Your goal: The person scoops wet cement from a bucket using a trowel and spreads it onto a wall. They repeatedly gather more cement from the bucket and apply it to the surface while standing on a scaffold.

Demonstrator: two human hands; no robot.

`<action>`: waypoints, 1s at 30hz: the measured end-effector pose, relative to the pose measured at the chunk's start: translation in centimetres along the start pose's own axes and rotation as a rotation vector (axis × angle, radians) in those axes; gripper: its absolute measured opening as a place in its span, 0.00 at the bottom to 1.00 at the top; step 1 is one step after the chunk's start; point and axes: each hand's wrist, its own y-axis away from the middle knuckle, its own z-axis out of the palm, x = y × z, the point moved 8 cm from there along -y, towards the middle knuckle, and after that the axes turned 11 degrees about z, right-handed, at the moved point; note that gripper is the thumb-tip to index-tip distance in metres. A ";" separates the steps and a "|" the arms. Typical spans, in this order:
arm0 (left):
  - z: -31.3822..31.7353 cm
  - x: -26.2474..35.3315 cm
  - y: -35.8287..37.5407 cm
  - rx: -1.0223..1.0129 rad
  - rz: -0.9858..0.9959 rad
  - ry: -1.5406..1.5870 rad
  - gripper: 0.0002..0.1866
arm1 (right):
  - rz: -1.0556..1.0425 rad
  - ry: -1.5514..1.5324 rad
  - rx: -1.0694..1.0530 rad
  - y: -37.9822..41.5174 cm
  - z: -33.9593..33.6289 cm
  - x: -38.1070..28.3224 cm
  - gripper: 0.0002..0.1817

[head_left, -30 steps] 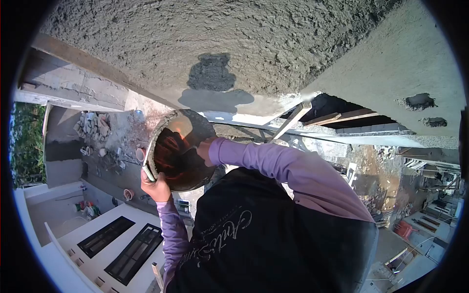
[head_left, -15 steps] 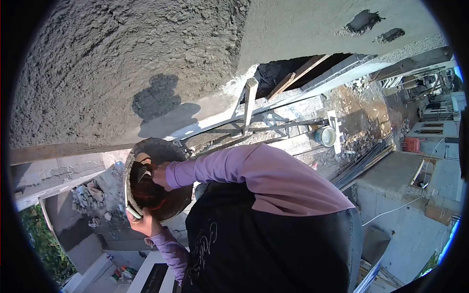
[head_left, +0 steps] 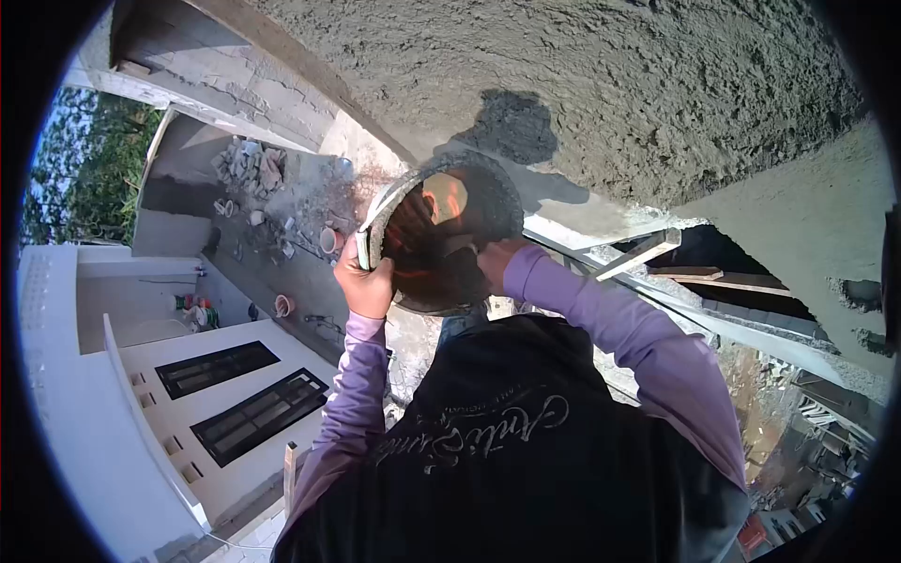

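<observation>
A dark, mortar-crusted bucket (head_left: pixel 511 202) is held in front of my chest, its mouth facing up toward me. My left hand (head_left: pixel 366 286) is closed around its left rim, by the pale edge or handle. On the other side, my right hand (head_left: pixel 496 265) reaches in over the rim, closed on a trowel (head_left: pixel 460 244) whose blade is partly lost in the bucket's shadow. Sunlit grey mortar and reddish glints show inside. Beyond the bucket rises a wall of rough wet plaster (head_left: pixel 601 103), bearing my shadow.
A wooden prop (head_left: pixel 648 253) juts out by a dark opening at right. Rubble (head_left: pixel 249 169) and small pots (head_left: pixel 330 240) lie on the ground below, at left. A white building with dark windows (head_left: pixel 258 413) stands lower left.
My view has swung, so the bucket and both hands now sit nearer the middle. The right hand has shifted from deep over the bucket to its right side; the left hand keeps its rim grip.
</observation>
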 end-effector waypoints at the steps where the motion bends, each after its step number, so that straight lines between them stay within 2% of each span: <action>1: 0.2 -0.1 0.4 -0.001 -0.001 0.009 0.25 | 0.040 -0.023 -0.025 0.4 -1.5 0.2 0.12; 2: 0.4 -0.1 0.9 -0.004 -0.002 0.015 0.26 | 0.087 -0.089 0.039 0.7 -3.7 -0.3 0.13; 5: 0.6 1.1 1.1 0.025 0.051 -0.037 0.26 | -0.042 -0.011 0.172 -1.4 0.3 -1.3 0.13; 6: 0.4 1.2 1.0 0.045 0.068 -0.055 0.26 | -0.039 0.003 -0.060 -0.9 1.2 -1.2 0.12; 9: 0.5 0.5 1.5 0.069 0.055 -0.048 0.26 | 0.046 -0.101 -0.101 -1.0 0.8 1.1 0.12; 11: 0.6 0.0 2.5 0.082 0.021 -0.025 0.26 | 0.152 -0.166 0.017 -2.0 -1.0 2.5 0.16; 13: 1.7 3.1 2.2 0.031 0.104 -0.147 0.28 | 0.194 -0.165 0.132 -3.4 0.3 3.0 0.17; 16: 1.1 1.4 1.9 0.062 0.079 -0.099 0.28 | 0.073 -0.177 -0.067 -4.8 6.5 1.9 0.17; 17: 0.5 0.1 2.1 0.055 0.051 -0.088 0.29 | 0.081 -0.253 -0.043 -5.2 6.4 2.8 0.18; 18: 0.1 -1.5 2.8 0.056 -0.058 -0.019 0.29 | 0.085 -0.325 -0.029 -5.5 5.4 4.0 0.18; 20: 0.0 -0.7 3.4 0.065 -0.049 -0.053 0.28 | 0.167 -0.388 -0.045 -5.5 1.7 4.8 0.20; 21: 0.1 -0.5 3.5 0.062 -0.041 -0.067 0.28 | 0.222 -0.374 0.003 -6.2 1.1 5.9 0.21; 22: 0.3 0.2 3.2 0.055 0.100 -0.165 0.27 | 0.237 -0.270 0.056 -6.4 0.5 6.0 0.20; 23: 0.7 0.4 3.4 0.025 0.127 -0.193 0.27 | 0.254 -0.163 0.116 -6.4 -0.1 6.1 0.20; 26: 2.0 3.8 2.0 -0.041 0.209 -0.268 0.25 | 0.157 -0.028 -0.068 -5.3 -1.0 4.1 0.18; 30: 1.0 3.6 1.1 -0.139 0.058 -0.129 0.26 | -0.009 -0.416 0.023 -7.2 3.4 5.8 0.16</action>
